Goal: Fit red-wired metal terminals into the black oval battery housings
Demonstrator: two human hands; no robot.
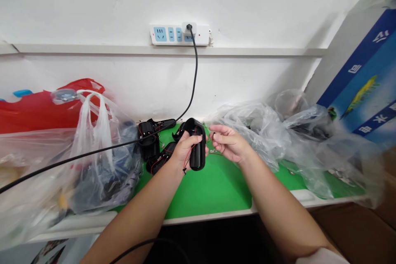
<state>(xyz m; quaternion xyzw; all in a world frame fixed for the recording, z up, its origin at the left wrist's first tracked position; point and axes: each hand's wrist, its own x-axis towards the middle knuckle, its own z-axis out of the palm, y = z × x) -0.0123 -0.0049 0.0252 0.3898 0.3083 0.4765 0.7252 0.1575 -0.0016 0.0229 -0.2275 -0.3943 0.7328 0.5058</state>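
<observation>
My left hand [185, 148] is wrapped round a black plastic housing [197, 154], held upright above the green mat. Thin red and black wires trail from the housing past my thumb, one ending in a small black piece [185, 170]. Just to the right, my right hand [228, 142] pinches a tiny dark part [214, 134] between thumb and fingertips; its kind is too small to make out. More black housings [150, 144] with red wires lie left of my left hand, partly hidden behind it.
A white power strip [181, 35] on the wall feeds a black cable [195, 74] that crosses to the left. Clear plastic bags stand left [102, 165] and right [262, 128] on the green mat [213, 194]. A blue printed box [368, 74] leans at the right.
</observation>
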